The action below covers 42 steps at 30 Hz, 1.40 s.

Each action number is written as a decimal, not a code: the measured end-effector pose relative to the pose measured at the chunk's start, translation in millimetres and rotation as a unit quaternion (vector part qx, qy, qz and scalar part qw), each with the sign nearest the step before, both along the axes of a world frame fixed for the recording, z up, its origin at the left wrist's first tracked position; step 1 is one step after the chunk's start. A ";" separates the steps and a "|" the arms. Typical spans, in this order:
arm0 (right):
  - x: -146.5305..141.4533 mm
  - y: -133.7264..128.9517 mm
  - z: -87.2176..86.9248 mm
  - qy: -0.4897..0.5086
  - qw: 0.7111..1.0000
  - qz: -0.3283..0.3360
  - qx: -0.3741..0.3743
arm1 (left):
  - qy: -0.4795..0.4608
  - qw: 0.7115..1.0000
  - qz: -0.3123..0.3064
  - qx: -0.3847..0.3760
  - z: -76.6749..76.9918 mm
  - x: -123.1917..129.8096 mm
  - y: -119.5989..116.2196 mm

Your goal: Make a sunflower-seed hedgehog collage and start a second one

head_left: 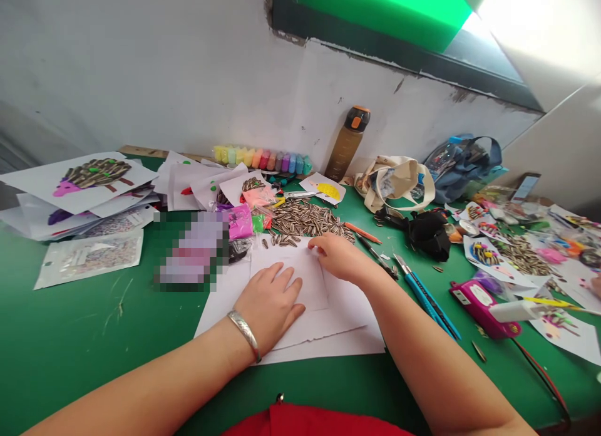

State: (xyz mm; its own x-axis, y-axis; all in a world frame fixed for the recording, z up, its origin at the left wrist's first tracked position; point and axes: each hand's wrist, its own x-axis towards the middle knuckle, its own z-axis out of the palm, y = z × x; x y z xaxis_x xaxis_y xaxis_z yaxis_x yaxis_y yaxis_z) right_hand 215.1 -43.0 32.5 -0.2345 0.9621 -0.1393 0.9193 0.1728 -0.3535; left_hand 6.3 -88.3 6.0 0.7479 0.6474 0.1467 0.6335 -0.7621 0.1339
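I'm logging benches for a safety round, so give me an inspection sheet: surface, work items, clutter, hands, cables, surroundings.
Surface: green tabletop, with scratch-like pale marks at left.
Work items: white paper sheets under the hands; striped seeds heaped just beyond.
Clutter: stack of pictures at left; blue cutter right of the paper, blade state unclear; bottle near the wall.
Hands: left hand laid flat on the paper; right hand at its far side, grip unclear.
Cables: thin wires from the magenta device.
Surroundings: scuffed pale wall; dark-framed window above.
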 end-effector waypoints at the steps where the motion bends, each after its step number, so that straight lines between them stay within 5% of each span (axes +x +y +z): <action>1: 0.8 -0.3 -0.9 -0.001 1.000 0.004 0.001 | -0.001 1.000 0.000 -0.001 0.6 -0.2 -0.1; 12: -1.5 16.3 -9.2 0.004 0.996 -0.036 0.079 | -0.003 1.000 0.004 -0.005 2.3 0.0 -0.3; 15: -21.8 16.8 -4.5 0.029 0.996 0.001 0.085 | -0.008 1.000 -0.002 -0.007 3.4 1.6 1.3; 19: -67.7 16.6 -3.9 0.021 0.988 0.147 0.048 | -0.005 1.000 0.008 -0.025 5.4 2.7 2.2; 23: -88.8 31.9 -6.5 -0.011 0.993 0.098 0.062 | -0.013 1.000 0.009 -0.027 4.2 1.5 0.6; 28: -58.3 44.0 5.6 -0.013 0.995 0.040 0.088 | -0.021 1.000 0.003 -0.011 2.0 0.0 0.3; 35: 2.6 3.8 10.2 0.022 0.999 0.006 0.044 | -0.007 1.000 0.003 -0.010 0.2 -0.3 0.6; 42: 3.5 21.2 3.3 0.029 0.997 0.001 0.076 | 0.001 1.000 0.006 0.000 0.5 0.1 0.8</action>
